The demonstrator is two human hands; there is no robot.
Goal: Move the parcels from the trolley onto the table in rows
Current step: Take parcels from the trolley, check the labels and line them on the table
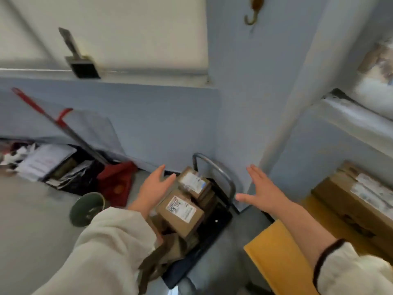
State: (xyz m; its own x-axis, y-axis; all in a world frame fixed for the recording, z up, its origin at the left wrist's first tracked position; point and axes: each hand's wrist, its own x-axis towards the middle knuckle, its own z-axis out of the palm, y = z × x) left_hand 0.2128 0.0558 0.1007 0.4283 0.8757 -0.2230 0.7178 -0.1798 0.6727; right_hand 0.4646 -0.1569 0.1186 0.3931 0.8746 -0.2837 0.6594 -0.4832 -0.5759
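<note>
Hands (pixel 153 186) (pixel 260 188) spread empty over trolley (pixel 219 222) parcels (pixel 180 209); bucket (pixel 87 208) beside.

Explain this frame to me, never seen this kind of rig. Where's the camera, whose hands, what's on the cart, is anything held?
There is no robot: one wide-angle camera on a person's head looks forward and down. The left hand and right hand are bare, open and hold nothing, reaching towards a black trolley with a metal handle. Brown cardboard parcels with white labels are stacked on it. At the right is a yellow surface, probably the table, with a large box on it. A dustpan and a bin stand on the floor at left.
</note>
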